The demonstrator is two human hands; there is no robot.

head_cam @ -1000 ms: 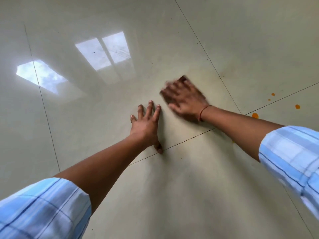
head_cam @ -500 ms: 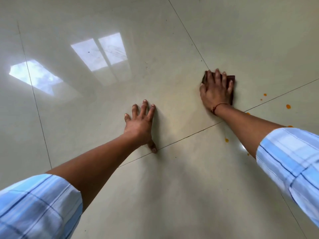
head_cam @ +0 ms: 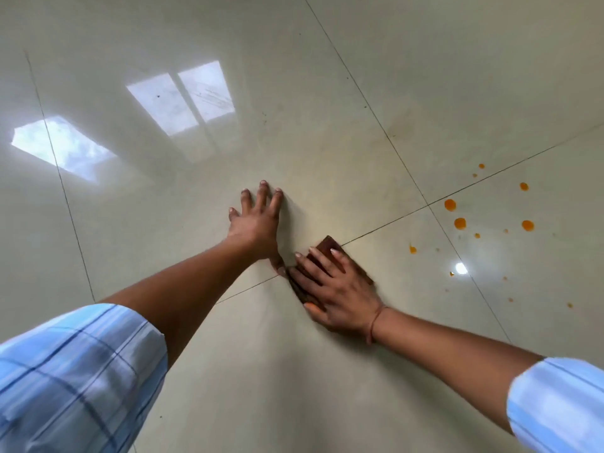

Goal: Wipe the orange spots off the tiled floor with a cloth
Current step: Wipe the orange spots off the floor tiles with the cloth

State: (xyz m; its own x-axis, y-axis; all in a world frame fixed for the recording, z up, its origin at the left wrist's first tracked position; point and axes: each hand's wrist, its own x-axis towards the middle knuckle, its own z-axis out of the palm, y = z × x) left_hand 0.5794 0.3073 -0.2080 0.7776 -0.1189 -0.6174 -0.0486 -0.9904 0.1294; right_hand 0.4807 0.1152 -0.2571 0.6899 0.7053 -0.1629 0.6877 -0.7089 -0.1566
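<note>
The person leans over the glossy cream tiled floor (head_cam: pixel 327 76), both arms stretched out in rolled blue checked sleeves (head_cam: pixel 75 371). The left hand (head_cam: pixel 258 227) lies flat on a tile, fingers straight and spread, holding nothing. Just beside its thumb, the right hand (head_cam: pixel 336 286) presses a dark brown folded cloth (head_cam: pixel 329 246) against the floor with straight fingers laid over it, not curled round it. The cloth sits on a grout line, with one corner poking out past the fingertips. The small round orange spots (head_cam: pixel 460 223) are scattered well to the right of the cloth, untouched. A thin red thread (head_cam: pixel 374 325) circles the right wrist. Pale window reflections (head_cam: pixel 179 99) shine on the tiles beyond.
</note>
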